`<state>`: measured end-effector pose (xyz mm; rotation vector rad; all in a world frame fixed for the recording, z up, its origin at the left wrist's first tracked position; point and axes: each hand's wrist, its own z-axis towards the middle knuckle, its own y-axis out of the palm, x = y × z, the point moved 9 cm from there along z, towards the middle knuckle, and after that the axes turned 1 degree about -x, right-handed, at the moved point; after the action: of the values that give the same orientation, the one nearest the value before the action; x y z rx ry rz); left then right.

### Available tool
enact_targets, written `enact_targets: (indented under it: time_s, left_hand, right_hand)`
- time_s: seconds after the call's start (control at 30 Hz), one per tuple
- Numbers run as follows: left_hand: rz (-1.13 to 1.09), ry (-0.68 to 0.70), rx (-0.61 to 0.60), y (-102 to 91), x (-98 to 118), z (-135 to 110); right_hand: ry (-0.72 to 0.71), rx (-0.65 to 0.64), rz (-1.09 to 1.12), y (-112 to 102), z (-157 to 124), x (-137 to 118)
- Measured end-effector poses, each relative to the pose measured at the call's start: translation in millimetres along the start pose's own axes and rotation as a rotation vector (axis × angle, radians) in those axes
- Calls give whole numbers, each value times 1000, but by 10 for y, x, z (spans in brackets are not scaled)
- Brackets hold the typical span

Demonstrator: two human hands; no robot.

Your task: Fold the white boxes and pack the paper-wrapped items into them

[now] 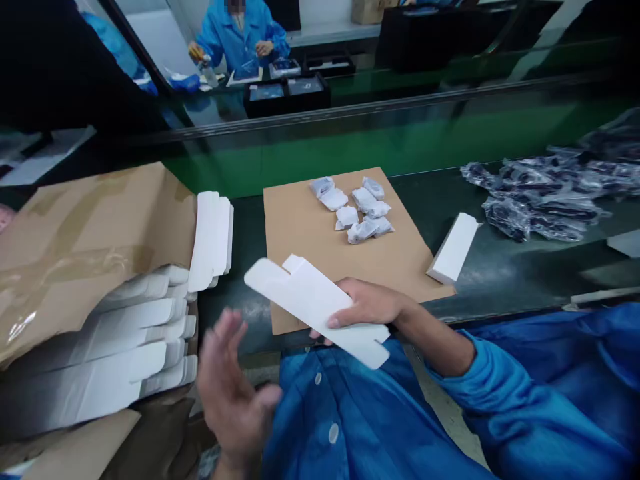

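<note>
A flat, unfolded white carton (305, 293) lies slantwise in the grip of my right hand (367, 303), its end flaps sticking out at both ends. My right thumb presses on its upper face, while most of the fingers are hidden beneath. Lower left, my left hand (235, 393) is held up empty and slightly blurred, fingers stretched and thumb apart, not touching the carton. Beneath the carton is a brown cardboard sheet (300, 233) on the bench. Several small wrapped packets (347, 217) lie on it. A formed white box (455, 250) rests over its right edge.
To the left, an opened brown cardboard box (100, 227) holds several flat white cartons (115, 333); a stack of them (213, 240) lies beside it. Plastic-bagged dark items (545, 193) are heaped at right. Past a green partition (310, 157), a person in blue (240, 37) works near black trays (287, 93).
</note>
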<state>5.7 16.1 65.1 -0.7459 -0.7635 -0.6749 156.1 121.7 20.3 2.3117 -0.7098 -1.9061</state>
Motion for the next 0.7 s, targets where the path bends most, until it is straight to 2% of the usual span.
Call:
enact_targets:
  time_s: [0.03, 0.07, 0.1, 0.13, 0.17, 0.27, 0.33, 0.4, 0.5, 0.63, 0.7]
  left_hand:
    - [-90, -124, -52, 15, -69, 173]
    - [-113, -251, -214, 139, -138, 305]
    - [-84, -352, -353, 249, -198, 392]
    - [-62, -427, -415, 312, -252, 460]
    - [-49, -491, -453, 377, -311, 496]
    - [-169, -626, -376, 512, -506, 482]
    - [-294, -704, -391, 630, -639, 381]
    - [-363, -748, -423, 677, -740, 323]
    - [-370, -760, -440, 609, -818, 369]
    - [-296, -729, -641, 611, -743, 452]
    - [-245, -692, -704, 625, -683, 497]
  right_hand:
    - [37, -64, -140, -24, -75, -9]
    - [56, -106, -298, -38, -135, -25]
    - [60, -100, -474, -59, -175, -48]
    - [50, -31, -666, -94, -200, -89]
    - [33, 89, -868, -131, -225, -148]
    - [-43, 512, -1458, -78, -354, -352]
    - [-108, 577, -1703, 100, -373, -343]
    - [-151, 557, -1776, 193, -352, -274]
    - [-166, 586, -1759, 146, -339, -241]
    - [-267, 569, -1752, 101, -341, -277]
    - [-314, 542, -1724, 83, -353, -272]
